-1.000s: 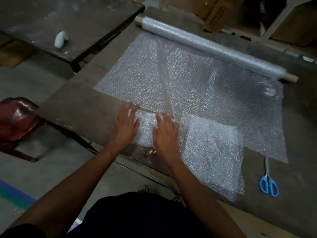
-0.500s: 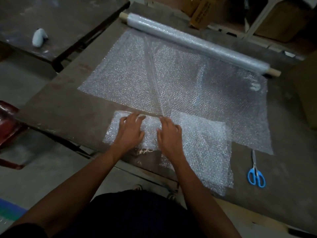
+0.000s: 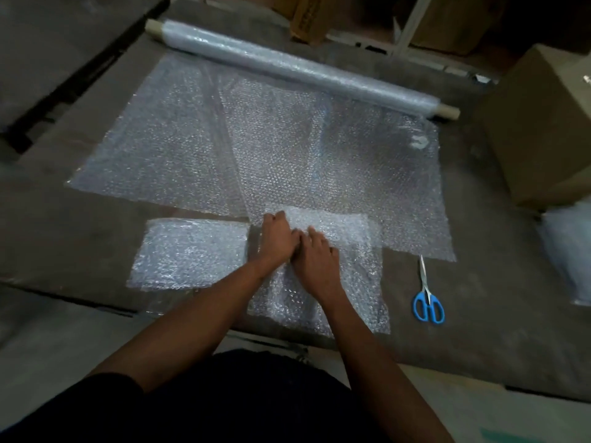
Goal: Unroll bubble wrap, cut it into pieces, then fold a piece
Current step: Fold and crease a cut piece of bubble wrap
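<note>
A long bubble wrap roll [image 3: 300, 65] lies across the far side of the dark table [image 3: 80, 238], with a wide unrolled sheet [image 3: 287, 145] spread toward me. A small folded piece [image 3: 192, 251] lies flat at the near left. A second cut piece [image 3: 348, 282] lies in front of me, its far edge turned over toward me. My left hand [image 3: 275, 239] and my right hand [image 3: 315, 254] rest side by side on that piece at the turned-over edge, fingers curled against the wrap. Blue-handled scissors [image 3: 428, 298] lie shut to the right.
A large cardboard box [image 3: 540, 123] stands on the table at the right, with a pale bag or wrap bundle [image 3: 569, 254] in front of it. Boxes and shelving line the back. A second dark table [image 3: 64, 43] sits at the far left.
Both hands left the small folded piece at the left and moved right onto the second cut piece. The camera view shifted right.
</note>
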